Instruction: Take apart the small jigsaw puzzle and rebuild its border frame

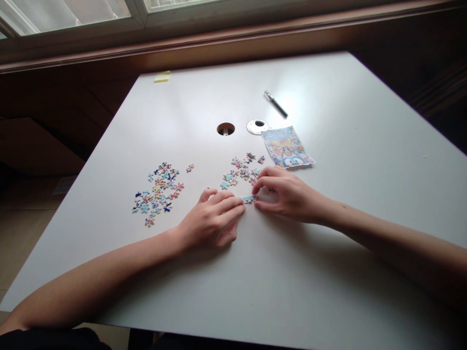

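Observation:
A short strip of joined light-blue jigsaw pieces (248,199) lies on the white table between my two hands. My left hand (215,216) is closed over the strip's left end, its fingers together and hiding that part. My right hand (282,192) is curled at the other end, with thumb and index finger pinching a jigsaw piece there; the piece is mostly covered. Just beyond my fingers is a loose cluster of jigsaw pieces (241,171), partly hidden by the right hand. A larger pile of mixed jigsaw pieces (160,187) spreads to the left of my left hand.
A colourful picture sheet (288,147) lies beyond my right hand. Past it are a dark marker pen (276,104), a round cover (257,127) and a cable hole (225,129). A yellow sticky note (162,77) is at the table's far-left corner.

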### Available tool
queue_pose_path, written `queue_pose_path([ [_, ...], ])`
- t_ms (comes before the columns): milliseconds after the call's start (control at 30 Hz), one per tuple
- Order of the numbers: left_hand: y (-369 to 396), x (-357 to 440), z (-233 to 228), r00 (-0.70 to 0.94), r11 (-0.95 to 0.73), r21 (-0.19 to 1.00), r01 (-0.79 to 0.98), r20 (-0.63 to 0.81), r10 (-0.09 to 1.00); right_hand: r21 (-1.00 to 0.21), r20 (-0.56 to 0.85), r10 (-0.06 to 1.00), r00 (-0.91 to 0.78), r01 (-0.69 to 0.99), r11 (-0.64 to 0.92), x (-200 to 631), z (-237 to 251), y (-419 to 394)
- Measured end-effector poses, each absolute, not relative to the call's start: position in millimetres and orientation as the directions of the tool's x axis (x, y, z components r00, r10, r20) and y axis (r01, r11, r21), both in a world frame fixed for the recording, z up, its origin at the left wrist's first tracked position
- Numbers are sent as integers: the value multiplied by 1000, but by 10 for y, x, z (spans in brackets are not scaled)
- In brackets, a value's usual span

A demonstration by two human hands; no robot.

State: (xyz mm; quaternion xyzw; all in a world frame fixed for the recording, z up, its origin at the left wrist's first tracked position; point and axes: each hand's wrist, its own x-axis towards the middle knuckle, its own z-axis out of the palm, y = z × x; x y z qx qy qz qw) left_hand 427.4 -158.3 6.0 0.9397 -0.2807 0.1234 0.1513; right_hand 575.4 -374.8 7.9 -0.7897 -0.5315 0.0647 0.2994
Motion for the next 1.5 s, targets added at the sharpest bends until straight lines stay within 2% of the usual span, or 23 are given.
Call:
queue_pose_path([
  [200,-1582,4275,66,815,-796,221,-563,310,-490,-527,285,883,372,831,-180,5753,87,-3749],
  [333,-1583,4275,74,816,-800,214,-560,310,-488,-441,372,895,247,895,-64,5768,76,-3748],
  [533,-1589,4278,89,810,-793,219,-568,321,-491,-391,395,901,182,920,-14,5763,78,-3739],
  [733,-1597,4284,99,812,-791,235,-565,329,-482,-323,336,929,155,946,-41,5744,115,-3751],
  [933,-1602,4286,52,774,-779,209,-591,421,-474,-261,283,948,141,963,-66,5625,133,-3759],
  [1100,-1605,4275,73,749,-784,117,-610,407,-522,-200,354,922,156,976,-88,5513,99,-3749],
  [1233,-1610,4271,91,752,-785,102,-610,387,-534,-229,444,879,172,971,-74,5575,108,-3749],
  [1400,-1611,4261,91,756,-779,120,-615,371,-540,-169,386,917,103,985,-39,5668,101,-3765],
  [1500,-1605,4256,77,752,-771,130,-623,372,-545,-171,409,905,114,984,-47,5682,64,-3771],
])
